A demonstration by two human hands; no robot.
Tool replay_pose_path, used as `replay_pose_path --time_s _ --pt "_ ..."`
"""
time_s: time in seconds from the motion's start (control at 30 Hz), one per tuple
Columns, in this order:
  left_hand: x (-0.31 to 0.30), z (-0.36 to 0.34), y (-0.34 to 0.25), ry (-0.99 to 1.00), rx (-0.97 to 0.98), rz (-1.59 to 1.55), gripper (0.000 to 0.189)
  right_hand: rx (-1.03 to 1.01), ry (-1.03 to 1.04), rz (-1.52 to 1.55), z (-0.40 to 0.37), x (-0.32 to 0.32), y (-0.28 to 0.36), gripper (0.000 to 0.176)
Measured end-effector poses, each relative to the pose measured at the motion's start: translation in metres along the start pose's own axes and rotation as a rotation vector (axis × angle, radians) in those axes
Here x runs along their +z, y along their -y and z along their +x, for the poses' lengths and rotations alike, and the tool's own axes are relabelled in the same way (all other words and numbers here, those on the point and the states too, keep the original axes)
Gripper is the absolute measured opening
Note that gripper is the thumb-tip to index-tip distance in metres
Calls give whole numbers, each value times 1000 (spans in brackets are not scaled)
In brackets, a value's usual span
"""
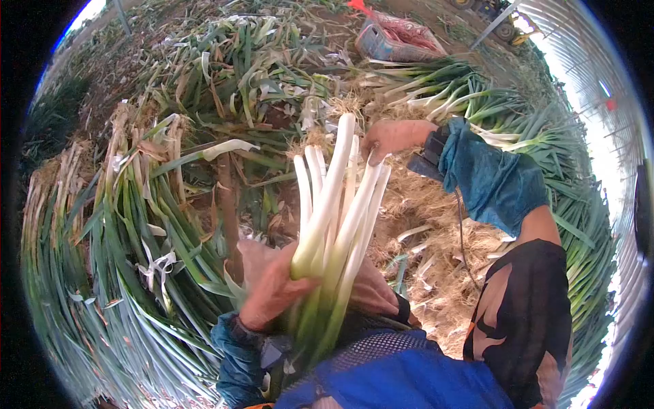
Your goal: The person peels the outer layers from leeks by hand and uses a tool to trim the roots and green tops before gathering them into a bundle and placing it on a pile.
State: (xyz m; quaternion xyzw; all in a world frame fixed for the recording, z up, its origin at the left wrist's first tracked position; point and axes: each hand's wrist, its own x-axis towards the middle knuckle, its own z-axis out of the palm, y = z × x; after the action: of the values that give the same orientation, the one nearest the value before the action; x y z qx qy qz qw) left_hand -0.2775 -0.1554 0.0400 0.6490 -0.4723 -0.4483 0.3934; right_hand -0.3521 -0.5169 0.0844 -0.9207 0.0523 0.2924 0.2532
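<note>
My left hand [276, 285] is wrapped round the lower part of a bunch of large green onions [325, 232], held root end up in front of my body. Their shafts are white at the top and turn green lower down, where the leaves drop out of sight by my lap. My right hand [398, 138] is closed, thumb and fingers pinched at the top end of one green onion on the right of the bunch. A tuft of roots [346, 103] shows behind the tallest shaft. Dark blue-green sleeves cover both forearms.
Uncleaned green onions [129, 225] lie in long heaps on the left, roots upward. Cleaned green onions [453, 92] line the right side. Cut roots and straw [429, 252] cover the ground by my leg. A box with red strings [398, 37] stands at the back; leaf scraps [245, 65] are strewn beyond.
</note>
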Motion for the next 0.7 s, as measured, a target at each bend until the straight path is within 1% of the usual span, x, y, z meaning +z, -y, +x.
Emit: replay_pose_path --time_s 0.07,0.1,0.2,0.27,0.3,0.33,0.4,0.47,0.5,0.57,0.63,0.7 --pt "1 0 -1 2 14 -194 48 13 12 -31 2 2 -10 33" --pt "0 0 -2 6 19 -185 49 16 17 -48 4 1 -10 34" --pt "0 1 -1 12 24 -183 49 70 25 -203 12 5 -13 27" --pt "3 1 5 2 14 -211 50 23 -220 -428 18 13 -36 22" --pt "5 2 6 -12 39 -236 52 -1 -343 -541 18 13 -33 20" --pt "5 2 7 -25 63 -260 54 243 -183 -677 17 -2 -18 16" --pt "3 3 10 -40 82 -256 56 290 -358 -874 24 -28 -52 18" --pt "2 4 13 -28 65 -209 55 433 -602 -856 11 -55 -77 29" --pt "1 4 11 -26 39 -214 53 355 -747 -909 3 -54 -71 32" --pt "-4 6 1 -11 -3 -211 49 205 -1046 -1008 -23 -50 -39 39" --pt "-7 10 6 0 17 85 46 75 -1026 -606 -33 -28 23 55" --pt "-4 19 6 50 6 198 44 -276 -1140 -491 -48 16 85 48"
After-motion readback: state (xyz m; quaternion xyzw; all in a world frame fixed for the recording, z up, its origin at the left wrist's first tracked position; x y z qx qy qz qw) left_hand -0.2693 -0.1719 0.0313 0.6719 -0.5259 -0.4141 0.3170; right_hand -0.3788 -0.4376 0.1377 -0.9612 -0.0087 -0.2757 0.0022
